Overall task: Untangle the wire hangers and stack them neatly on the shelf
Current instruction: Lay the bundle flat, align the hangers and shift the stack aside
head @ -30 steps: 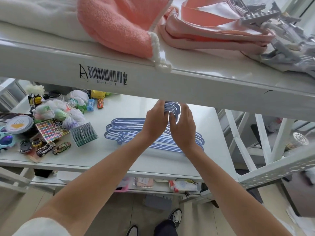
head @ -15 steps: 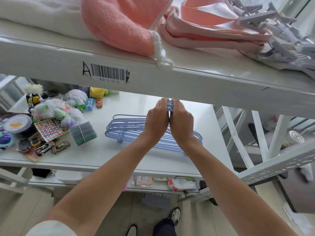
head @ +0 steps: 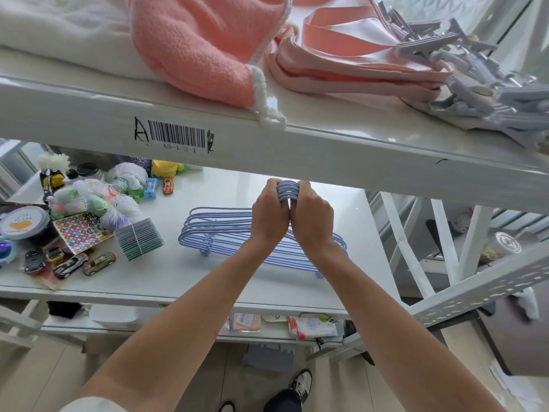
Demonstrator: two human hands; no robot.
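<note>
Shelf (head: 237,281) surface was glossy white, smooth, reflecting light. Wire hangers (head: 214,233) looked coated in matt blue plastic. Pink towel (head: 193,52) on the upper shelf was nubbly fleece cloth; the folded pink fabric (head: 341,63) beside it was smooth with a satin sheen. Grey clip hangers (head: 481,81) were matt plastic.

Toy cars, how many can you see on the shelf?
5: an orange car near the back, and four at the front left: black, yellow, silver, gold. Clutter may hide more.
</note>
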